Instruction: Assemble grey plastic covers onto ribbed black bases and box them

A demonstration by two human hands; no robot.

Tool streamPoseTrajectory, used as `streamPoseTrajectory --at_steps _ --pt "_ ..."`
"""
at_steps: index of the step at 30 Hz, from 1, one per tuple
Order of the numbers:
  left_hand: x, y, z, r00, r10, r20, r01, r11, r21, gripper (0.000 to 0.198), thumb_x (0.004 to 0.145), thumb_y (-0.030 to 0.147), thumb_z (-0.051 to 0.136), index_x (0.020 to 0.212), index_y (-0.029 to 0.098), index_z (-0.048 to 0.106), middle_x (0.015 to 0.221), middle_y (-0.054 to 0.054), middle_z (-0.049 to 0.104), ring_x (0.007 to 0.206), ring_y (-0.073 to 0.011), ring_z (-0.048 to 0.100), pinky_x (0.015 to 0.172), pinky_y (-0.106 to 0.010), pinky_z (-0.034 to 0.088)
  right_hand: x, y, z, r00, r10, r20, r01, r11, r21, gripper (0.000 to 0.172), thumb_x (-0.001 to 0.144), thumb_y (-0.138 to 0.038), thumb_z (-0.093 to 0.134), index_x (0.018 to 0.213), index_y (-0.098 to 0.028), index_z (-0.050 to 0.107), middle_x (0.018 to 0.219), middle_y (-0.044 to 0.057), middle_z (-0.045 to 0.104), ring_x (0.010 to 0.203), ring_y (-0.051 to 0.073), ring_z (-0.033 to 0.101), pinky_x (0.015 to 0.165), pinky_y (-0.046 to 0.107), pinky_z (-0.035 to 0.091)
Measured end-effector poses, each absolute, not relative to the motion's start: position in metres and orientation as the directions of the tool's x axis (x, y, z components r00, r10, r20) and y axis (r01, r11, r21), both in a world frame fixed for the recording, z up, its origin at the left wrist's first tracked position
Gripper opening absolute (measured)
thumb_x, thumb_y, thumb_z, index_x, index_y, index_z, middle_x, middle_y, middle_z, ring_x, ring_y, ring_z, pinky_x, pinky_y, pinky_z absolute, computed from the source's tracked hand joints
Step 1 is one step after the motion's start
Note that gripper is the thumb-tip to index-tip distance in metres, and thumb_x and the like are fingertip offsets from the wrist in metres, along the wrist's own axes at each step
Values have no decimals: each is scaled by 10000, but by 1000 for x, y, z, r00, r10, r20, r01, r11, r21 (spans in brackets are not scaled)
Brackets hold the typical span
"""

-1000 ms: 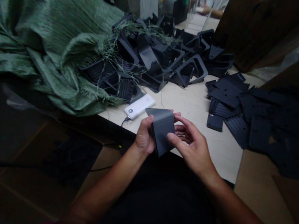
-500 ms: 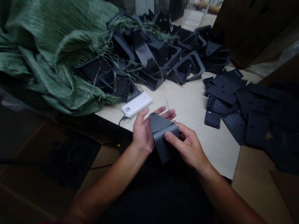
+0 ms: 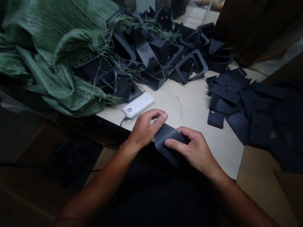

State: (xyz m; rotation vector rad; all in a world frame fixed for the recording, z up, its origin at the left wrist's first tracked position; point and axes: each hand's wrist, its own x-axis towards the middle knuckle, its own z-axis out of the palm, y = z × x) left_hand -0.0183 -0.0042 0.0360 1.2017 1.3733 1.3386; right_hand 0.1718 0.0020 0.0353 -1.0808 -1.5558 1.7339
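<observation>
Both my hands grip one dark grey plastic piece (image 3: 168,141) at the near edge of the pale table (image 3: 195,109). My left hand (image 3: 145,128) curls over its left end, fingers bent down on top. Thumb on top and fingers wrapped beneath, my right hand (image 3: 195,151) clasps its right side. The piece lies nearly flat, tilted down toward me.
A white power bank (image 3: 138,105) with a cable lies just left of my hands. A green woven sack (image 3: 45,35) spills black plastic frames (image 3: 160,57) across the table's back. Flat black plates (image 3: 245,101) are heaped at right. Another person's hands (image 3: 205,0) work at the far end.
The dark piece has dropped from upright to nearly flat and moved lower. My left hand went from open beside it to curled over its end. My right hand closed more around it.
</observation>
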Motion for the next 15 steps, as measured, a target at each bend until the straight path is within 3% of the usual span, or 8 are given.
streamPoseTrajectory --at_steps 3,6,9,11,15 --pt "-32 -8 44 140 989 46 395 -98 913 336 942 445 678 710 206 716 758 -23 671 780 -204 588 731 -290 403 176 3 39 -545 816 -192 177 -112 -978 395 780 -540 881 870 -173 766 740 -14 672 660 146 573 573 244 418" --pt "-36 -8 52 303 953 -19 417 -114 902 474 952 485 649 585 194 576 578 27 447 605 -149 405 591 -299 258 179 5 46 -544 828 -137 232 -9 -973 396 757 -547 898 864 -183 782 748 -15 692 672 154 595 577 250 422" --pt "-37 -8 52 296 955 -30 278 -56 959 563 919 576 660 538 192 504 559 35 368 563 -125 326 560 -297 227 187 7 52 -530 847 -40 275 128 -953 366 768 -525 899 915 -204 806 831 0 751 754 180 663 661 264 477" --pt "-37 -9 47 202 978 -55 124 31 992 589 899 642 654 542 194 517 551 31 379 528 -116 314 530 -293 231 195 8 52 -506 861 44 273 208 -939 303 864 -505 825 933 -210 813 886 20 778 811 196 697 729 278 502" --pt "-28 -16 30 -8 980 -198 -196 192 962 584 812 685 738 552 190 567 524 18 432 465 -105 349 467 -281 248 204 1 43 -399 912 99 251 212 -944 336 998 -475 664 867 -204 815 773 28 749 701 175 664 649 276 474"
